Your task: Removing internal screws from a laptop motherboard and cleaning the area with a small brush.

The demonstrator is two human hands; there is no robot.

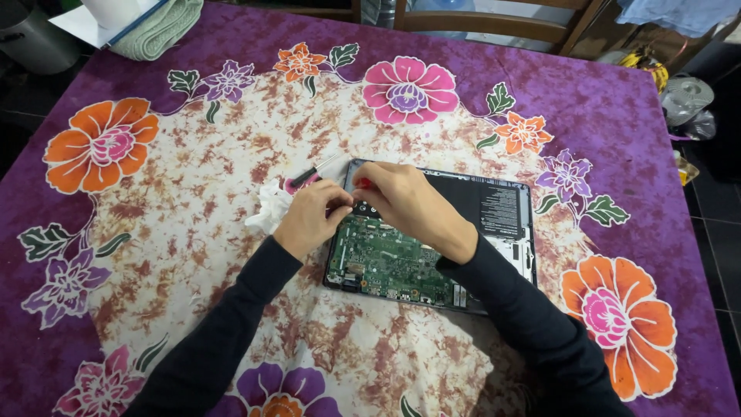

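Observation:
An opened laptop (494,208) lies bottom-up on the table, showing a green circuit board (382,259) and a black battery. My left hand (309,216) rests at the laptop's top left corner, fingers pinched together on something small that I cannot make out. My right hand (401,202) reaches across the board to the same corner, fingers curled; red nails show. What it grips is hidden. A screwdriver (312,174) with a pink and black handle lies just beyond my left hand. A crumpled white tissue (268,208) sits to the left of that hand.
A purple floral tablecloth (154,255) covers the table. A folded green towel (154,31) and white paper lie at the far left corner. A wooden chair (494,23) stands behind the table. Bags and clutter sit on the floor at the right.

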